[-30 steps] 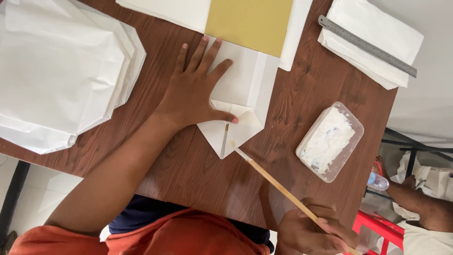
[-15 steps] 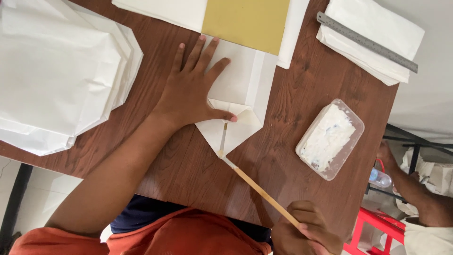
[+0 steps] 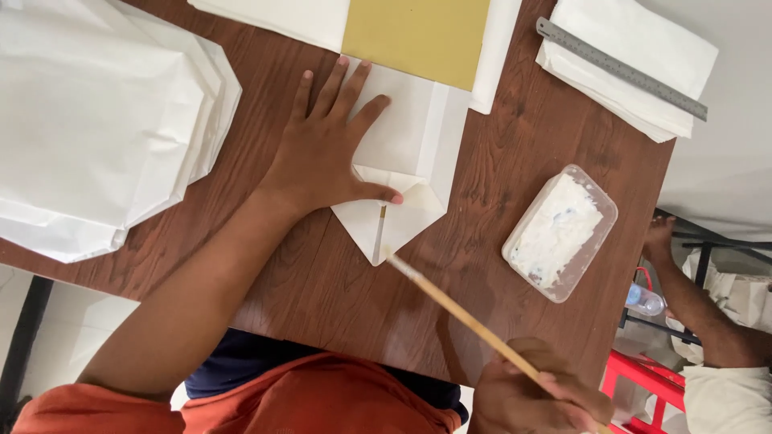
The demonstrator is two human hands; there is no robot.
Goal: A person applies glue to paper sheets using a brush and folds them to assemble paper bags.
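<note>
Clear tub (image 3: 560, 232) of white paste sits right on worktop (image 3: 515, 145); steel ruler (image 3: 621, 67) on white stack top right; yellow sheet (image 3: 418, 36) top centre. Left hand (image 3: 322, 157) flat, fingers spread, thumb pinning folded paper bag (image 3: 400, 181). Right hand (image 3: 535, 398) closed round brush (image 3: 458, 313); tip now off bag's pointed flap, earlier further up flap.
</note>
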